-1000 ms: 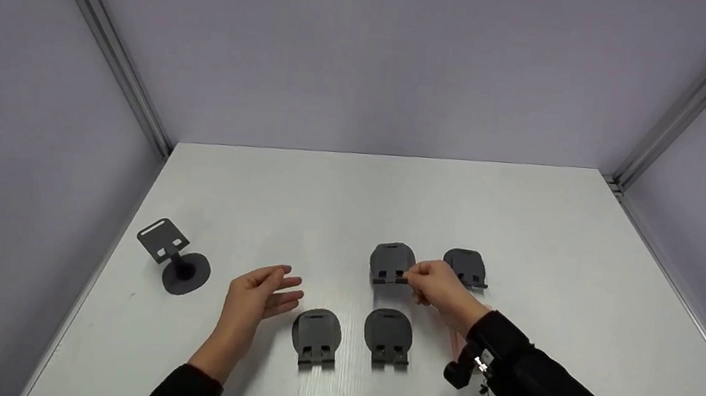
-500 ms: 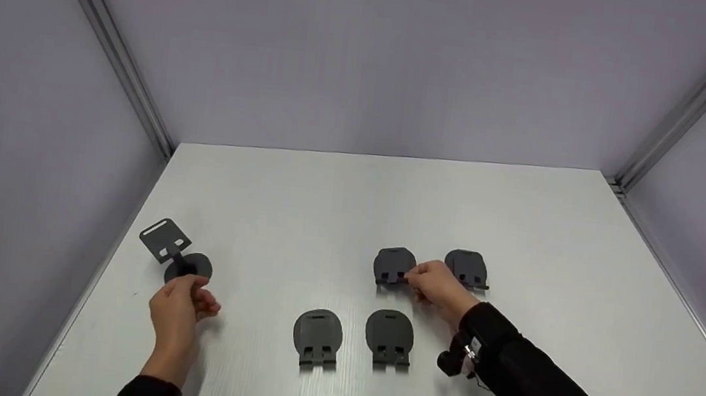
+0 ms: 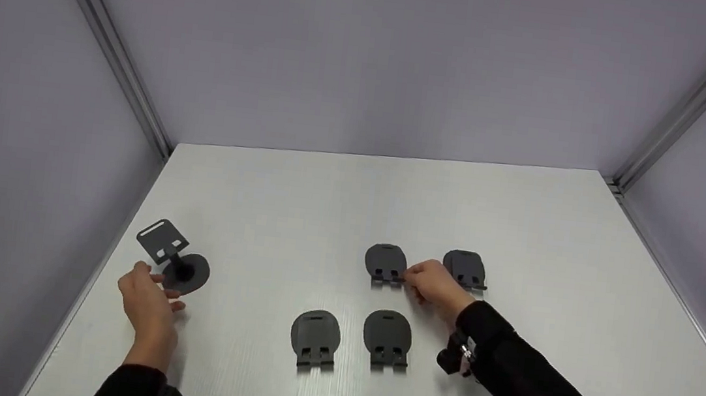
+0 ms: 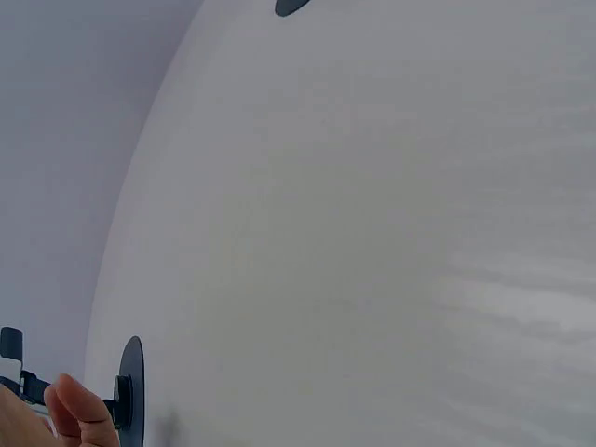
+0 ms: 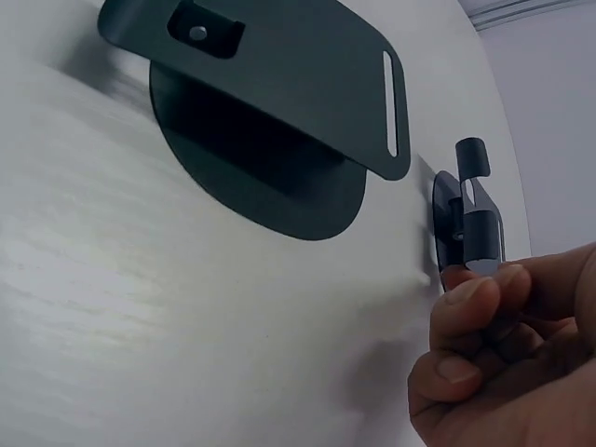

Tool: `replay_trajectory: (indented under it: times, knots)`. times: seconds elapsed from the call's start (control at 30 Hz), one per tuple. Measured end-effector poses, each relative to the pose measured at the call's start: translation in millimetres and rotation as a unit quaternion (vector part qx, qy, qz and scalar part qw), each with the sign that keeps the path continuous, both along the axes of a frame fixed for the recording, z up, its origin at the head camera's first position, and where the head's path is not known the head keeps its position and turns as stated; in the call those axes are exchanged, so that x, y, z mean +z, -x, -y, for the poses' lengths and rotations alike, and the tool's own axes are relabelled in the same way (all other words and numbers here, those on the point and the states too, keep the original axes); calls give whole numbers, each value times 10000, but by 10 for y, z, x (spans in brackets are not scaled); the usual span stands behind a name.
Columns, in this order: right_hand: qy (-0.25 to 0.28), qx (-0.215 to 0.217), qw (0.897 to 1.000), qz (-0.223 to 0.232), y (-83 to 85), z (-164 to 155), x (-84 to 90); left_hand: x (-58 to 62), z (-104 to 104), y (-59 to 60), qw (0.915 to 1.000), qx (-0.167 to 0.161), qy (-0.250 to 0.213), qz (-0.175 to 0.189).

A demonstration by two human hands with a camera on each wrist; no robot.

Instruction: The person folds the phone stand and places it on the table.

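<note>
On the left of the white table, a dark grey phone stand (image 3: 163, 240) has its slotted plate raised and turned over its round base (image 3: 194, 273). Just in front of that base is my left hand (image 3: 150, 301), fingers loosely bent and apart; whether they touch the stand I cannot tell. With thumb and forefinger, my right hand (image 3: 440, 289) pinches the lower right lip of the back middle phone stand (image 3: 385, 262). The right wrist view has that stand (image 5: 481, 233) side-on beside the fingertips; the other fingers are curled.
A matching stand (image 3: 464, 267) stands just behind and right of my right hand. Two more, a front left stand (image 3: 315, 335) and a front middle stand (image 3: 387, 336), are nearer me. Grey-white panels (image 3: 380, 63) enclose the table (image 3: 274, 196) at back and sides.
My left hand has moved left from beside the front left stand to the far-left one. The stand at my right hand has turned and shifted slightly left; that hand has barely moved.
</note>
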State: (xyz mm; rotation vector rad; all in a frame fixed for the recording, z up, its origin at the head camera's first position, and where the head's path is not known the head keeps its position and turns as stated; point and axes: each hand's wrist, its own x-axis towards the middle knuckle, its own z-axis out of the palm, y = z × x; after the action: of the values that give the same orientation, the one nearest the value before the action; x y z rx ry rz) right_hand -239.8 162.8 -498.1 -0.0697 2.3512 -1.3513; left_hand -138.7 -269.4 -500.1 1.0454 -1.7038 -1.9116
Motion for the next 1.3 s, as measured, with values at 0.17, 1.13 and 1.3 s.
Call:
replay_trajectory:
  times: [0.17,1.13,1.3]
  knots:
    - [-490,489,9965,-473,4,-1,19,63,32,101,9995,-245,181,0]
    - [225,240,9975,-618,-153,-5,349,245,-649,283,9755,-1643,-97,-1463]
    - [737,414,9943,-656,-198,62,479,329,-1016,287,9591,-2044,-137,-1954]
